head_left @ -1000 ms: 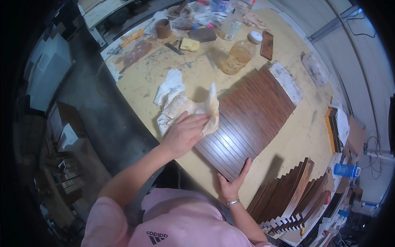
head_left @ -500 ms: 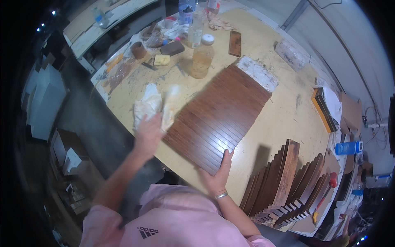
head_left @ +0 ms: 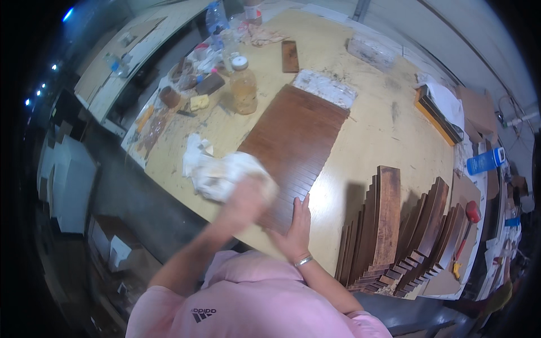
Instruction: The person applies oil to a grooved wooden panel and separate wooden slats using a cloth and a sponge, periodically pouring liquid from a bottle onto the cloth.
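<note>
Brown wooden strips [head_left: 298, 132] lie side by side on the table like one panel, slanting away from me. My left hand [head_left: 246, 204], smeared by motion, grips a stained white cloth [head_left: 217, 176] over the panel's near left part. Part of the cloth trails onto the table. At the near end, my right hand [head_left: 293, 232] clasps the corner of the strips, its fingers along the right side and its thumb at the near edge. The far ends rest by a paint-spotted white block [head_left: 325, 88].
On the right stand stacked brown wooden pieces [head_left: 389, 219], near a red-headed tool [head_left: 472, 213] and a blue bottle [head_left: 484, 161]. Farther off are a jar of amber liquid [head_left: 243, 90], a yellow sponge [head_left: 199, 102], a dark block [head_left: 210, 84] and a small wooden piece [head_left: 290, 56].
My left hand has moved right with the cloth, from beside the strips onto their near left part. My right hand stays at the near corner. The whole view has shifted slightly.
</note>
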